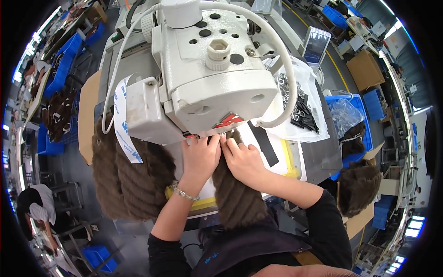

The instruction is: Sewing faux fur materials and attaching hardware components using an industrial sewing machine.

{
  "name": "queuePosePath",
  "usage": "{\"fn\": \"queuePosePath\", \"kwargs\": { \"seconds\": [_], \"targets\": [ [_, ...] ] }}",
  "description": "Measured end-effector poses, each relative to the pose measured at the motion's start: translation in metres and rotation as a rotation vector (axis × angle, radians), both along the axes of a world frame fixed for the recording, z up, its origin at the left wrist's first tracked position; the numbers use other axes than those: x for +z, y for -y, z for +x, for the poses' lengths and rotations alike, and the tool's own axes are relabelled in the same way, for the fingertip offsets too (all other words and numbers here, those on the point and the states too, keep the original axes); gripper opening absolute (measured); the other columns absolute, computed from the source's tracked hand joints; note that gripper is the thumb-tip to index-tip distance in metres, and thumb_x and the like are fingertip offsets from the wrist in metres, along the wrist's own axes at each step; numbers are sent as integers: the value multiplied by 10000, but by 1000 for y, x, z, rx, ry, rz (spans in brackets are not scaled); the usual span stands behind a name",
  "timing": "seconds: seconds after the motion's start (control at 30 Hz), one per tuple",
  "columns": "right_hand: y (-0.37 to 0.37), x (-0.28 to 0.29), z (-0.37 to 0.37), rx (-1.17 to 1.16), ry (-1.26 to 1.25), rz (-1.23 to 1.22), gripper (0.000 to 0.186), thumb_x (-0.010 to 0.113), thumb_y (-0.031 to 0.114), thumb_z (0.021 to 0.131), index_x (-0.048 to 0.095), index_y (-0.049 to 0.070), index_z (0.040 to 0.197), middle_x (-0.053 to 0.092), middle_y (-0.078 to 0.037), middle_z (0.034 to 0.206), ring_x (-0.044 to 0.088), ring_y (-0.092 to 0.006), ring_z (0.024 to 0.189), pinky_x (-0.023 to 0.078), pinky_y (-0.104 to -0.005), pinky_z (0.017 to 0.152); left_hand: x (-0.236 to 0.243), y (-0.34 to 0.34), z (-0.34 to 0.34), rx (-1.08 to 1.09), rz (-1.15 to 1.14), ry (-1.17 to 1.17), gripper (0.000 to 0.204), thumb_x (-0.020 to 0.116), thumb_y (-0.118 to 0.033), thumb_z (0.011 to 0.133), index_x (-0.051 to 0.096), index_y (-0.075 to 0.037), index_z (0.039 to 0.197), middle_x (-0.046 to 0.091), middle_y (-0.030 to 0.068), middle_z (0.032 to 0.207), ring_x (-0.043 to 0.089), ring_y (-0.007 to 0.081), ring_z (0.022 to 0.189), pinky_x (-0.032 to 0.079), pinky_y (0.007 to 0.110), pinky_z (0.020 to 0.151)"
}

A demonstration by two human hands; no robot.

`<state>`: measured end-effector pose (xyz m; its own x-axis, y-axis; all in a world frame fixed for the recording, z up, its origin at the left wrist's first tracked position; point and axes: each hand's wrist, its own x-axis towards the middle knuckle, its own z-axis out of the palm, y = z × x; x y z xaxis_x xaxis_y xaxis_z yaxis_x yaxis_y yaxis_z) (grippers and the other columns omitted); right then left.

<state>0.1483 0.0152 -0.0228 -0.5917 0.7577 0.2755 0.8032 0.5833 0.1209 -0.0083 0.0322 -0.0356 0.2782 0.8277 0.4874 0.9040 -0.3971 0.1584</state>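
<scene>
A large white sewing machine head (217,87) fills the upper middle. Below its front edge my left hand (201,156) and my right hand (244,162) meet, fingertips close together. Between them a long piece of brown fur (240,201) runs from the machine toward my lap. Both hands are closed at the fur's far end, the left along its left edge, the right partly on top. A tiny shiny bit shows at the fingertips, too small to name. The needle area is hidden by the machine head.
A pile of brown fur pieces (131,180) lies left of my left forearm. Black straps with metal rings (302,113) lie on a white plastic bag (318,129) at the right. Another fur stack (360,188) sits beyond my right elbow. A black strip (265,145) lies beside my right hand.
</scene>
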Motion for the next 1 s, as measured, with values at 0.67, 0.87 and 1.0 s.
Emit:
{"fn": "queuePosePath", "kwargs": {
  "seconds": [0.67, 0.87, 1.0],
  "targets": [
    [-4, 2, -3, -24, -100, -52, 565, 571, 115, 740, 530, -73, 1271, 515, -56, 901, 547, -142, 552, 408, -283, 491, 3, 0, -5, -45, -67, -8, 180, 648, -220, 832, 646, -132, 989, 607, 36, 976, 586, 245, 884, 424, 459, 779],
    [-5, 2, 0, -16, -64, -72, 530, 580, 139, 764, 557, -59, 1256, 520, -45, 948, 557, -112, 571, 413, -270, 495, 5, 2, -12, -98, -124, 31, 306, 660, -228, 827, 645, -79, 1095, 642, 52, 1030, 597, 245, 971, 420, 462, 838],
    [-6, 5, 2, -16, -89, -100, 537, 580, 140, 767, 547, -70, 1260, 532, -49, 939, 569, -120, 558, 422, -280, 480, 10, 4, -13, -107, -206, 8, 338, 665, -237, 826, 640, -66, 1117, 648, 65, 1045, 598, 237, 998, 409, 476, 866]
  ]
}}
